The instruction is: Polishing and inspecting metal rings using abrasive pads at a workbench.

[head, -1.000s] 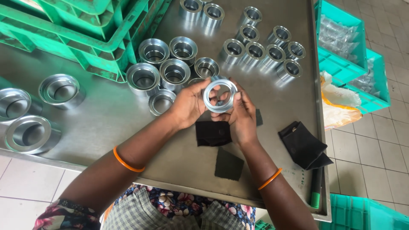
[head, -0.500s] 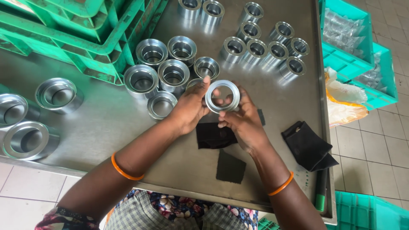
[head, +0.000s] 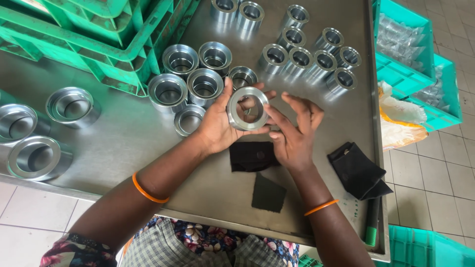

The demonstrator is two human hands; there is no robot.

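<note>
My left hand (head: 217,123) grips a shiny metal ring (head: 246,109) by its rim, tilted toward me above the steel table (head: 118,143). My right hand (head: 294,131) is beside the ring with fingers spread, its index finger touching the ring's lower right edge. Just below both hands lies a black cloth piece (head: 253,156), with a dark square pad (head: 268,194) nearer to me.
Several metal rings (head: 204,84) stand left of the hands, and smaller ones (head: 309,54) are grouped at the back right. Large flanged rings (head: 37,157) lie far left. Green crates (head: 94,34) are stacked at back left. Folded black cloths (head: 357,170) sit right, teal crates (head: 408,69) beyond the edge.
The ring has been turned and tilted in my hands. My right hand has let go of its grip and opened its fingers beside the ring.
</note>
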